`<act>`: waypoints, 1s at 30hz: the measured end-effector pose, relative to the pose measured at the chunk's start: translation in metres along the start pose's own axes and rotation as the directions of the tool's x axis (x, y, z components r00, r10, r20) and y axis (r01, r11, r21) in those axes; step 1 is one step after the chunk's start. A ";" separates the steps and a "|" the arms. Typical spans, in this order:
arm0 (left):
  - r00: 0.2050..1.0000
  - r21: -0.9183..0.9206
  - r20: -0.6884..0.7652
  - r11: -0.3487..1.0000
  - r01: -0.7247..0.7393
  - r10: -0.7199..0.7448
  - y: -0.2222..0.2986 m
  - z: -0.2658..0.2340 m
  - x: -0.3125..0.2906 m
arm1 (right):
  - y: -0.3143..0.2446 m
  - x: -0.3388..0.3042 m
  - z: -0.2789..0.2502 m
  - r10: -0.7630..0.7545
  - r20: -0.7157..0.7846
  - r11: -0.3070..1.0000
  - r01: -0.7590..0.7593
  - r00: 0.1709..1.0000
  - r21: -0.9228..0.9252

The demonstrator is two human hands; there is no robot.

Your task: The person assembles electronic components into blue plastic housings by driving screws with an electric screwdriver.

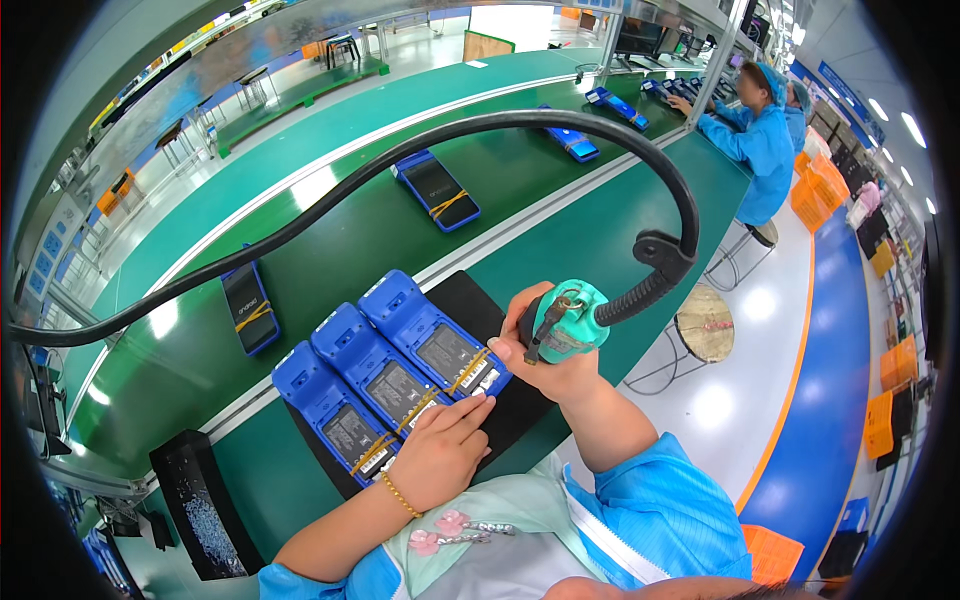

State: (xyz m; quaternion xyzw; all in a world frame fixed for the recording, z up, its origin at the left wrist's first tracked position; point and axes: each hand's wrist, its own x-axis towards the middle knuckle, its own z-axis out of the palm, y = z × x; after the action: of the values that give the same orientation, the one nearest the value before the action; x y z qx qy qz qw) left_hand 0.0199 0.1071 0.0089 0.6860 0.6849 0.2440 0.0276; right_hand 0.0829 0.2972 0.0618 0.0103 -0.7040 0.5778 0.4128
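My right hand (pixel 560 365) is wrapped round an upright electric screwdriver (pixel 572 325), seen from above with a green top, a metal hanger and a thick black cable. Its tip is hidden below the hand. Three blue handheld terminals lie back up, side by side on a black mat (pixel 515 425): the left terminal (pixel 325 405), the middle terminal (pixel 370 365) and the right terminal (pixel 425 330). Each shows a battery and has a yellow rubber band round it. My left hand (pixel 440 450) rests with fingers stretched out at the lower end of the right terminal, holding nothing.
The cable (pixel 440 130) arches over the green conveyor belt (pixel 340 240), where more blue terminals (pixel 440 190) lie screen up. A black tray (pixel 205 510) of small clear pieces stands at the left. Co-workers in blue (pixel 755 160) sit farther right, beyond a round stool (pixel 705 325).
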 end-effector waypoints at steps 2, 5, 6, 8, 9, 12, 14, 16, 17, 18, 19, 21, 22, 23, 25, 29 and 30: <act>1.000 -0.007 -0.001 1.000 -0.004 0.004 0.001 0.000 0.000 | 0.003 -0.001 -0.001 -0.023 0.009 1.000 0.023 1.000 0.005; 1.000 -0.004 0.005 1.000 0.003 -0.003 0.000 0.000 -0.001 | 0.003 0.001 0.000 -0.058 0.041 0.998 0.059 0.997 -0.019; 1.000 -0.001 0.006 1.000 0.009 -0.009 0.000 0.000 -0.001 | 0.003 0.002 0.000 -0.070 0.065 0.996 0.073 0.995 -0.052; 1.000 0.001 0.008 1.000 0.006 -0.006 0.000 -0.001 0.000 | 0.002 0.000 0.000 -0.067 0.045 0.996 0.070 0.997 -0.058; 1.000 0.000 0.010 1.000 0.005 -0.005 0.000 -0.001 0.000 | 0.001 -0.001 0.000 -0.064 0.028 0.996 0.066 0.998 -0.062; 1.000 -0.002 0.010 1.000 0.011 -0.011 0.000 0.000 -0.001 | 0.007 0.000 -0.001 -0.091 0.066 0.994 0.095 0.994 -0.048; 1.000 -0.007 0.009 1.000 0.006 -0.006 0.000 -0.001 -0.001 | 0.006 0.000 -0.002 -0.085 0.066 0.995 0.088 0.994 -0.048; 1.000 -0.009 0.006 1.000 0.003 -0.003 0.001 -0.001 0.000 | 0.005 0.000 -0.002 -0.079 0.069 0.996 0.082 0.995 -0.046; 1.000 -0.009 0.005 1.000 0.003 -0.003 0.001 -0.001 0.000 | 0.005 -0.001 -0.002 -0.079 0.056 0.995 0.082 0.995 -0.048; 1.000 -0.012 0.003 1.000 0.000 0.000 0.001 -0.001 0.000 | 0.004 -0.001 -0.002 -0.079 0.043 0.995 0.081 0.996 -0.052; 1.000 -0.016 0.001 1.000 -0.001 0.001 0.001 0.000 0.000 | 0.002 0.000 -0.001 -0.079 0.044 0.995 0.081 0.996 -0.050; 1.000 -0.014 -0.002 1.000 -0.001 0.001 0.001 0.001 0.001 | -0.004 0.003 -0.001 -0.091 0.054 0.995 0.092 0.994 -0.026; 1.000 -0.012 -0.004 1.000 -0.003 0.003 0.001 0.001 0.001 | -0.004 0.003 -0.001 -0.092 0.053 0.995 0.093 0.994 -0.026; 1.000 -0.011 -0.004 1.000 -0.004 0.004 0.001 0.001 0.001 | -0.004 0.003 -0.002 -0.054 0.047 0.998 0.053 0.997 0.019; 1.000 -0.008 -0.004 1.000 -0.009 0.009 0.001 0.001 0.002 | -0.004 0.002 -0.004 -0.019 0.039 0.998 0.016 0.999 0.061; 1.000 0.005 0.006 1.000 -0.011 0.011 0.001 -0.002 0.001 | -0.006 0.001 -0.005 0.009 0.040 0.994 -0.014 0.999 0.111; 1.000 -0.009 -0.006 1.000 -0.019 0.019 0.000 -0.003 0.000 | -0.009 0.001 -0.003 0.024 0.028 0.996 -0.027 0.999 0.090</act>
State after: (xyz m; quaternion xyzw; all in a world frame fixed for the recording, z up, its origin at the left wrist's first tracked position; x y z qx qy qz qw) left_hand 0.0187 0.1060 0.0110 0.6918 0.6772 0.2492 0.0263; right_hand 0.0881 0.2973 0.0697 0.0277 -0.6829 0.6140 0.3950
